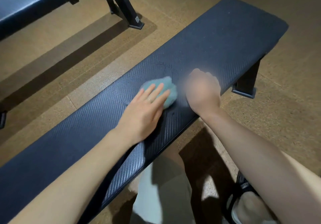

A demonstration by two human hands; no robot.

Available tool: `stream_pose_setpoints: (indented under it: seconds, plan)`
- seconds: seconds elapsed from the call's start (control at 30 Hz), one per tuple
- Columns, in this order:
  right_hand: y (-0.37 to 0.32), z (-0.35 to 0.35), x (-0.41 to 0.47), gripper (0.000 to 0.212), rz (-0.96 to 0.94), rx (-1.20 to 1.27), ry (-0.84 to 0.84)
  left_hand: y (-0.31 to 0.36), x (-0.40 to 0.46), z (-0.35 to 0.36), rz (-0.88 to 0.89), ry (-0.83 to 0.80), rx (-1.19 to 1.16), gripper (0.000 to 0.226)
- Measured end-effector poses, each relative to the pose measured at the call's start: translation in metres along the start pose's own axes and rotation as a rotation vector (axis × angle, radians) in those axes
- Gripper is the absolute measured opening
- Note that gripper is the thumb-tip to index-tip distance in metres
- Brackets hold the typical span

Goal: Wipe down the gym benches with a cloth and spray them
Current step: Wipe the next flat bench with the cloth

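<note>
The table (217, 38), a long black gym bench with a woven-look pad, runs from 7 o'clock up to 1 o'clock across the view. A crumpled teal cloth (166, 90) lies on the pad near the middle of the picture, on the pad's mid-line.

The left hand (147, 105) comes in from 8 o'clock and lies flat on the cloth, fingers straight and together, pressing it down onto the pad. The fingertips point toward 1 o'clock and cover the cloth's 8 o'clock half; the rest of the cloth bulges out past them.

The right hand (202, 91) comes in from 4 o'clock and sits just beside the cloth, at its 3 o'clock side, over the pad's near edge. It is blurred, with its back to the camera and its fingers bent downward; I cannot tell whether it holds anything or only rests on the pad.

A faint smudged patch marks the pad just past the cloth, toward 12 o'clock.

A black leg (246, 83) stands under the table at 3 o'clock, foot on the brown speckled floor (286, 110). A second bench (34, 3) with black legs stands well apart at 10 o'clock. At 6 o'clock a pale trouser leg (161, 192) shows below the table's edge, and at 5 o'clock a foot in a black-strapped sandal (246, 199).
</note>
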State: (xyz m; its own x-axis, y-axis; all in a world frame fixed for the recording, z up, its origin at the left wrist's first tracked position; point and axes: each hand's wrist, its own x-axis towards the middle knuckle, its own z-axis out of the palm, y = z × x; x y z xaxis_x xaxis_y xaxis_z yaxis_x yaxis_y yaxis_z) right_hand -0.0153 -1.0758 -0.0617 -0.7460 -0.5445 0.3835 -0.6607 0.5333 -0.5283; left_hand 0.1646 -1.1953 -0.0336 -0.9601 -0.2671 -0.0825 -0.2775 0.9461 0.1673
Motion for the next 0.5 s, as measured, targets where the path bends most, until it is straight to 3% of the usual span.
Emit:
stream_pose_setpoints:
  seconds: [0.13,0.2,0.4,0.5]
  plan:
    - [0.013,-0.013,0.014,0.031,-0.012,-0.104,-0.071,-0.005,-0.121,-0.005,0.024,-0.069,0.049,0.054]
    - [0.021,-0.018,0.02,0.029,0.063,-0.129,-0.041,-0.003,-0.137,-0.003,0.011,-0.065,0.068,0.054]
    - [0.02,-0.014,0.02,0.026,0.093,-0.137,-0.027,0.052,-0.015,0.009,0.079,0.006,0.113,0.054]
    - [0.024,-0.017,0.023,0.022,0.057,-0.152,-0.069,0.058,-0.017,0.009,0.085,0.002,0.143,0.054]
